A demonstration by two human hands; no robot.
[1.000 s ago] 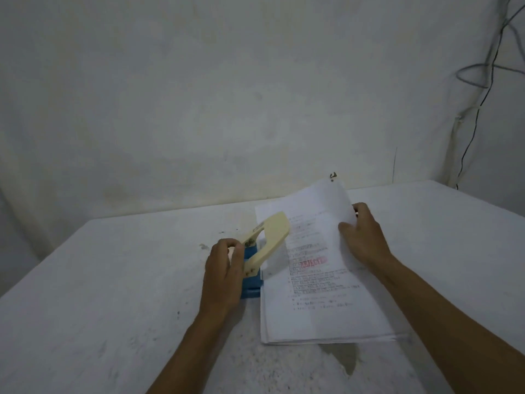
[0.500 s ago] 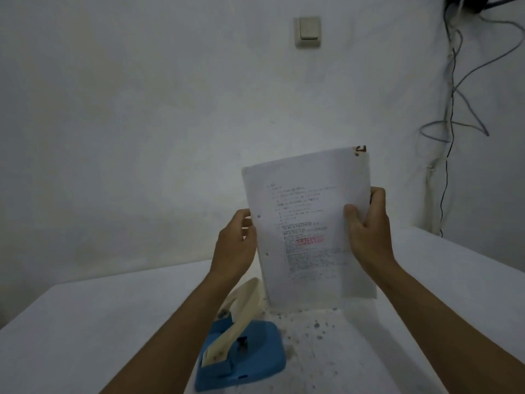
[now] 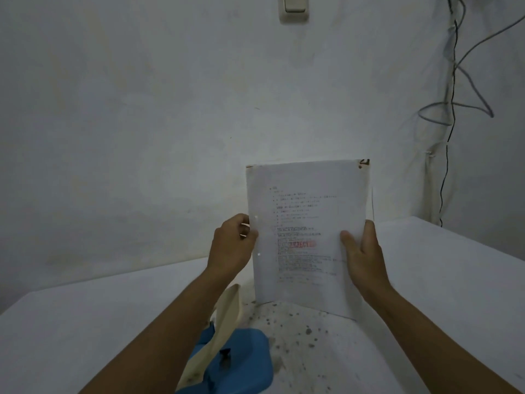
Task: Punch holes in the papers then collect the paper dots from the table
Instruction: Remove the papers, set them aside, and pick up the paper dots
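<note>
A stack of printed papers [image 3: 305, 217] stands upright on its bottom edge on the white table [image 3: 85, 322], held on both sides. My left hand [image 3: 231, 247] grips its left edge, where two punched holes show. My right hand [image 3: 360, 251] grips its right edge. A red stamp marks the front sheet. The hole punch [image 3: 235, 362], blue base with a cream lever, sits on the table below my left forearm. Small dark specks and dots [image 3: 298, 331] are scattered on the table in front of the papers.
A pale wall rises close behind the table, with a light switch [image 3: 294, 8] high up. Cables [image 3: 451, 115] hang down the wall at the right corner. The table's right part [image 3: 454, 265] extends toward that corner.
A second ago the papers lay flat with my left hand on the punch lever. Both hands have since lifted the stack upright, and the view has tilted up and nearer.
</note>
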